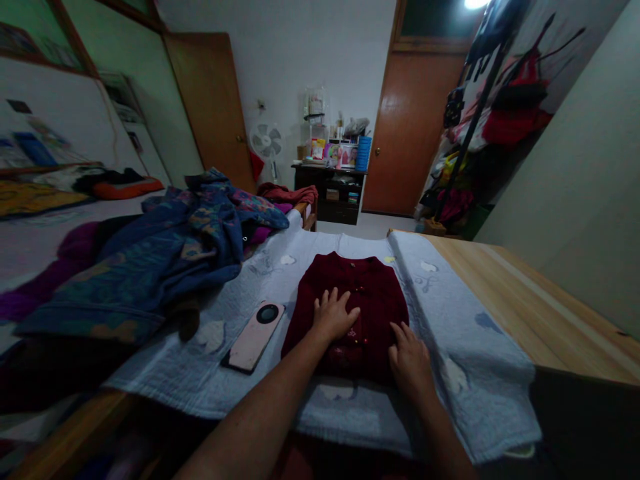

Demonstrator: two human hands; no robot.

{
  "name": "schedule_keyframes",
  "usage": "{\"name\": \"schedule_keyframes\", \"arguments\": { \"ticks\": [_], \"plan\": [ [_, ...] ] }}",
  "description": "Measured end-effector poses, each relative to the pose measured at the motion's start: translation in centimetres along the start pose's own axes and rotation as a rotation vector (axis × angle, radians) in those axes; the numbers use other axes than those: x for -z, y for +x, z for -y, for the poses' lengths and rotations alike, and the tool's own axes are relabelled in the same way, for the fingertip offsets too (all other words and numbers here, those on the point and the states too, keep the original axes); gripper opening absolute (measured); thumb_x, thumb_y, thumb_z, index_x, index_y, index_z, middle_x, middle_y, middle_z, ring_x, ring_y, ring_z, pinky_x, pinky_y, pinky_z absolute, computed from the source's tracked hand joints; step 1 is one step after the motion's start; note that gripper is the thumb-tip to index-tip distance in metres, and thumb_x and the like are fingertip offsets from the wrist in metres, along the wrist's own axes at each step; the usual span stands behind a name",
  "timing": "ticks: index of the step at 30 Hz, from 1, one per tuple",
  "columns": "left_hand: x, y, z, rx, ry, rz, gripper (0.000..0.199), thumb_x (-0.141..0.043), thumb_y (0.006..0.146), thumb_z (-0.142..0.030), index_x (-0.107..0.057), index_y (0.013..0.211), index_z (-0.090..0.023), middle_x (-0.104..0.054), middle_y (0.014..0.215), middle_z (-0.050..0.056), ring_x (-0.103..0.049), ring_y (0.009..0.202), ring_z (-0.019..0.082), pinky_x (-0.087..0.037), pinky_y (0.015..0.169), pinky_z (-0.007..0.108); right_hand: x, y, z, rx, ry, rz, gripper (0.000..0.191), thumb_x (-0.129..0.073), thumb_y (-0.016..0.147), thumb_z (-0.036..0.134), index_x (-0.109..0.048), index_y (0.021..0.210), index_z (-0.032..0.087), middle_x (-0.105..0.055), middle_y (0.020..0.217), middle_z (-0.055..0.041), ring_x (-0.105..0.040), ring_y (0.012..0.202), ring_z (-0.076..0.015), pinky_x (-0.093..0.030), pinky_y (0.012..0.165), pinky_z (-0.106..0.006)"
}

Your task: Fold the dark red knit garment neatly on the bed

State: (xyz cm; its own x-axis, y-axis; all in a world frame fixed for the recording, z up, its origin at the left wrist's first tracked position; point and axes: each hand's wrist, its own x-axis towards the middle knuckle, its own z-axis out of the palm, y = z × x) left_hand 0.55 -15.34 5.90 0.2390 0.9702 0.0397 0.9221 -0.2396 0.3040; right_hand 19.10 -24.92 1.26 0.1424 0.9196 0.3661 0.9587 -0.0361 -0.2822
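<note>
A dark red garment [370,280], folded into a compact shape with its neckline at the far end, lies on a pale blue quilted cover [270,267]. Small red buttons and an embroidered motif show down its front. My left hand [334,317] rests flat on the middle of it, fingers spread. At the garment's right edge, my right hand [411,357] touches the cloth with its fingers stretched out. To the left of the garment lies a pink phone [255,337], its round black camera facing up.
Piled clothes, with a blue floral one [200,227] on top, cover the left side. A wooden board [480,280] borders the quilted cover on the right. Farther back stand a white fan [267,141] and a dark cabinet [330,200] holding various items. Bags [520,113] hang at the right.
</note>
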Motion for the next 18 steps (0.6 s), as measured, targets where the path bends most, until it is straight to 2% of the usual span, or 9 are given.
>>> {"name": "schedule_keyframes", "arguments": {
  "ticks": [3, 6, 14, 18],
  "plan": [
    [-0.1, 0.1, 0.1, 0.006, -0.001, -0.007, 0.063, -0.033, 0.086, -0.063, -0.038, 0.140, -0.030, -0.031, 0.151, 0.010, -0.026, 0.137, 0.035, -0.022, 0.107, 0.055, 0.4, 1.1, 0.3, 0.026, -0.049, 0.005, 0.048, -0.043, 0.076, 0.012, -0.058, 0.121, 0.011, -0.052, 0.132, -0.0173, -0.046, 0.125, -0.0307, -0.031, 0.105, -0.049],
    [-0.1, 0.1, 0.1, 0.002, -0.004, -0.011, 0.064, -0.033, 0.086, -0.064, -0.038, 0.140, -0.030, -0.032, 0.151, 0.009, -0.026, 0.137, 0.035, -0.022, 0.107, 0.055, 0.5, 2.7, 0.9, 0.096, -0.014, 0.018, 0.048, -0.041, 0.074, 0.007, -0.059, 0.119, 0.008, -0.054, 0.130, -0.0173, -0.048, 0.123, -0.0273, -0.035, 0.105, -0.041],
    [-0.2, -0.1, 0.2, -0.004, 0.012, -0.013, 0.057, -0.030, 0.091, -0.057, -0.037, 0.141, -0.031, -0.031, 0.151, 0.008, -0.026, 0.137, 0.034, -0.023, 0.107, 0.055, -0.1, 7.9, 4.4, 0.126, 0.403, 0.062, 0.041, -0.037, 0.082, 0.013, -0.057, 0.118, 0.012, -0.061, 0.120, -0.0122, -0.056, 0.112, -0.0198, -0.040, 0.101, -0.033],
    [0.0, -0.1, 0.2, -0.004, 0.033, -0.011, 0.050, -0.028, 0.094, -0.045, -0.036, 0.141, -0.032, -0.032, 0.151, 0.006, -0.027, 0.137, 0.031, -0.024, 0.107, 0.053, -1.8, 8.6, 5.5, 0.117, 0.456, 0.075, 0.041, -0.036, 0.083, 0.013, -0.060, 0.115, 0.016, -0.063, 0.117, -0.0102, -0.058, 0.110, -0.0192, -0.041, 0.099, -0.034]
  ]
}}
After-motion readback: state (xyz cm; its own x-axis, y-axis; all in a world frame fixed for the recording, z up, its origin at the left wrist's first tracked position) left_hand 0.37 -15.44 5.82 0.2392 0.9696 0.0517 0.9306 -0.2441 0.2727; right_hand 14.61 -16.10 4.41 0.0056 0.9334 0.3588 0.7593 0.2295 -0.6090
